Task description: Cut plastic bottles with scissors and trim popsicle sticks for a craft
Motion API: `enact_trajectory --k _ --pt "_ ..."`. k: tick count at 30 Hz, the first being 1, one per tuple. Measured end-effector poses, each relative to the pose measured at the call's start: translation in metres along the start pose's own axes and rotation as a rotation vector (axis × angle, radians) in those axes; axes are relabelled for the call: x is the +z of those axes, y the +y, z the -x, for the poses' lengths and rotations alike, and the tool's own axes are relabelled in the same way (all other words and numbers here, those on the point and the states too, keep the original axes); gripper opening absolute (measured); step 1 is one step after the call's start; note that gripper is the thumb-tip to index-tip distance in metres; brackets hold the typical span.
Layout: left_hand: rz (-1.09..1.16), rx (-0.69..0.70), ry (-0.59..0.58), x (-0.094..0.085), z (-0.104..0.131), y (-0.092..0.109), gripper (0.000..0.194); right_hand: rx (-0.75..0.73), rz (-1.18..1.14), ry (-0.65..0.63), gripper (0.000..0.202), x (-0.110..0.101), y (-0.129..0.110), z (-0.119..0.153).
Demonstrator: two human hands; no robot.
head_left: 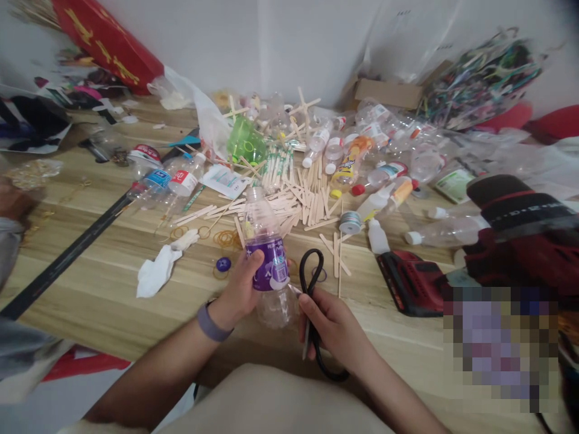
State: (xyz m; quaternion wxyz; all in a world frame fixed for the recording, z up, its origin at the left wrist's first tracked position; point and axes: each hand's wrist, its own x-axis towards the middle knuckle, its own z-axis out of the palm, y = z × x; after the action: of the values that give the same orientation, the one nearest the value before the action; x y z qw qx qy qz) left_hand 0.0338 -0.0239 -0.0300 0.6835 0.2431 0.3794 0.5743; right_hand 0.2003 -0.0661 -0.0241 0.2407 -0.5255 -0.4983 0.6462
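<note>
My left hand (242, 283) is wrapped round a clear plastic bottle (266, 256) with a purple label. The bottle stands nearly upright, tilted a little, its uncapped neck pointing away from me. In my right hand (332, 322) is a pair of scissors (312, 271) with black handles. One handle loop sticks up past my fingers and the other hangs below them. A blade tip reaches the lower side of the bottle; whether it pierces the plastic I cannot tell. Just left of the bottle lies a purple cap (223, 264).
Wooden craft sticks (289, 205) and several plastic bottles (348, 160) crowd the table's middle and back. A red power tool (515, 259) sits at right. White tissue (158, 268), rubber bands (226, 239) and a dark strip (67, 259) lie left. Another person's hand (15, 202) shows at the left edge.
</note>
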Motion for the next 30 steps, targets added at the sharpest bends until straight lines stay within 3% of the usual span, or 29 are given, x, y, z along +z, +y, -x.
enact_trajectory --k 19,26,30 --pt "-0.160 0.044 -0.031 0.002 0.008 -0.007 0.063 -0.074 -0.029 0.020 0.054 0.003 0.000 0.004" --pt "-0.188 -0.015 -0.086 0.000 0.010 -0.016 0.064 -0.107 0.071 0.101 0.050 -0.003 -0.005 0.007" --pt "-0.198 0.001 -0.071 0.002 0.010 -0.012 0.065 -0.173 0.183 0.227 0.044 -0.012 -0.007 0.005"
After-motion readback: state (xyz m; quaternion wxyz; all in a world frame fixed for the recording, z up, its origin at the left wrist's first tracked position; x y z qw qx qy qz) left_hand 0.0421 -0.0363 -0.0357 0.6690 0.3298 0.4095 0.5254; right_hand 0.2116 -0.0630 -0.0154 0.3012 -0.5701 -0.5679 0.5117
